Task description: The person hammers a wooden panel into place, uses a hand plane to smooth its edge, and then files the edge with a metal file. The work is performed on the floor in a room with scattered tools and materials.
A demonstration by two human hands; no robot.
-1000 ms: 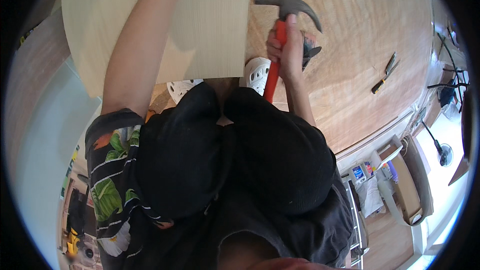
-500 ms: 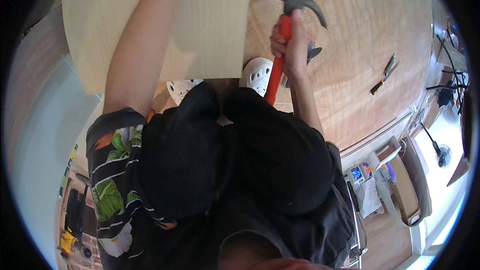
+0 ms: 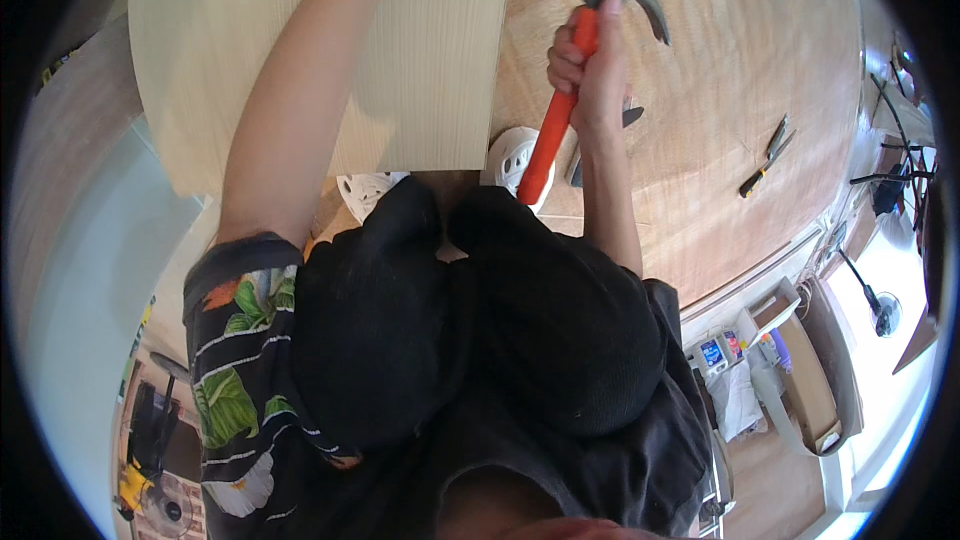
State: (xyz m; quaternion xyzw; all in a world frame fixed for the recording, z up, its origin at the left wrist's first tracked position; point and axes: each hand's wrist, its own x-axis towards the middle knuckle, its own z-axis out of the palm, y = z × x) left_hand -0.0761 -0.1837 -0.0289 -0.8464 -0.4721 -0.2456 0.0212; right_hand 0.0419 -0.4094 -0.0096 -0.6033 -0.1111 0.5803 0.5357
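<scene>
Far left, my left arm (image 3: 300, 100) reaches out over the pale board (image 3: 435, 70), and the hand itself is beyond the far edge of view, so I can't tell whether those fingers are wide, narrow or holding anything. If they're steadying the board, I'd want them spread flat and well clear of the hammer's face.

Below the board's near edge, 2 white shoes (image 3: 515, 152) peek out: toes tucked close, worth minding.

Now right of the board, here's the hammer (image 3: 557, 130), its orange handle in my right hand (image 3: 597, 70), fingers wrapped firmly around it, thumb up by the head. Face left, claw right, handle end over my right shoe. That's a high grip: good for short, controlled taps, I'd judge; sliding lower gives more swing. Wrist straight, please!

Farther right, 2 slim tools (image 3: 754, 182) lie on the plywood (image 3: 700, 50), well apart from my hand.
</scene>
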